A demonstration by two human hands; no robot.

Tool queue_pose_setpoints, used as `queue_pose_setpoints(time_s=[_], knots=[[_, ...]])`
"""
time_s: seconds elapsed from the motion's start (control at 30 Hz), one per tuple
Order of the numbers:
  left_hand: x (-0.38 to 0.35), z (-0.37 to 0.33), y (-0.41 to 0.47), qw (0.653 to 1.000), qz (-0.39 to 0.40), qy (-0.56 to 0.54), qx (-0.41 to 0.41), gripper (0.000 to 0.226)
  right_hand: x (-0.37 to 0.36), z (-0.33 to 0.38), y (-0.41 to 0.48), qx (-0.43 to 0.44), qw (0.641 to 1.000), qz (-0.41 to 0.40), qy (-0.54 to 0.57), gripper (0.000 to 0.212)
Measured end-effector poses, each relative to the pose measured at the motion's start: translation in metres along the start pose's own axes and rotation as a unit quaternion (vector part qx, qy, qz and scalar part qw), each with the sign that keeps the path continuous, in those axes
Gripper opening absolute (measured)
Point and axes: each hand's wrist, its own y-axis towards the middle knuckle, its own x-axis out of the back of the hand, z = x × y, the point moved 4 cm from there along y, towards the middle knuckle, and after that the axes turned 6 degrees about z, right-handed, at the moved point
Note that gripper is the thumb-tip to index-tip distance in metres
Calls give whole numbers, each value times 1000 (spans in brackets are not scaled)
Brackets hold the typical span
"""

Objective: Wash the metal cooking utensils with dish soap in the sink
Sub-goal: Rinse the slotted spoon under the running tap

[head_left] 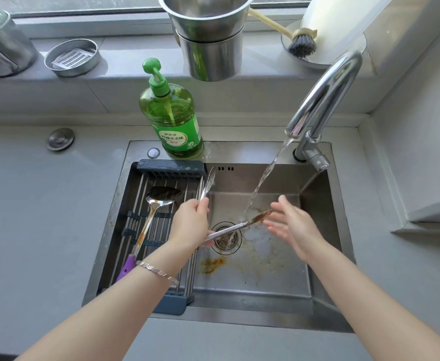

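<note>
At nine o'clock in the sink [252, 280], a sauce-streaked spatula [159, 201] lies on the rack [170, 169], unwashed. The left hand [190, 225] grips the tongs [236, 226], whose stained arm is under running water. The right hand [292, 225], fingers straight, seemingly rubs the tip. The soap bottle [173, 118] stands at twelve; soaping likely remains.

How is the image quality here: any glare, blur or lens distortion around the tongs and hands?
Head view: soft, even daylight, no hard shadows; strongest glare on the faucet; wide-angle bowing curves the sink rim and windowsill; right hand slightly motion-blurred; tongs and left hand fairly sharp.
</note>
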Motion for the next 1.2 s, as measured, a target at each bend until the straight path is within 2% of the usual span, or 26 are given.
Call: queue_pose_setpoints(time_s=[0.07,0.13,0.27,0.4,0.5,0.57,0.67,0.73,0.8,0.9,0.97,1.03,1.1,1.17,1.2], knots=[[-11,8,-2,987,39,-106,119,34,-10,-8,-6,-32,991,89,100,28],[-22,15,-5,962,93,-160,201,37,-17,-4,-8,-4,983,138,122,21],[-36,23,-9,938,150,-178,257,33,-29,13,-8,78,984,143,73,13],[-47,22,-10,933,161,-194,257,26,-33,27,-4,76,996,30,27,12],[-54,20,-11,926,180,-209,257,29,-24,34,5,53,997,-47,5,31],[-56,18,-11,921,177,-229,262,25,-26,33,9,69,997,-43,5,31],[-57,20,-10,913,177,-254,267,24,-37,29,6,110,992,13,-56,14],[-57,23,-10,911,179,-260,267,30,-37,32,6,112,990,21,-82,18],[-57,20,-12,910,180,-263,264,33,-32,39,8,95,992,-8,-85,22],[-59,15,-11,919,172,-253,250,28,-28,43,13,59,995,-76,-37,44],[-59,12,-10,921,170,-251,244,28,-31,41,14,70,993,-98,-13,47],[-61,9,-9,914,180,-268,247,25,-35,39,13,105,991,-74,-36,39],[-61,4,-8,907,195,-283,245,27,-40,36,10,131,988,-14,-82,20],[-62,-6,-5,908,210,-288,222,30,-38,37,7,129,989,13,-65,14],[-63,-12,-5,911,220,-285,200,30,-33,39,7,126,991,-1,-45,13]])
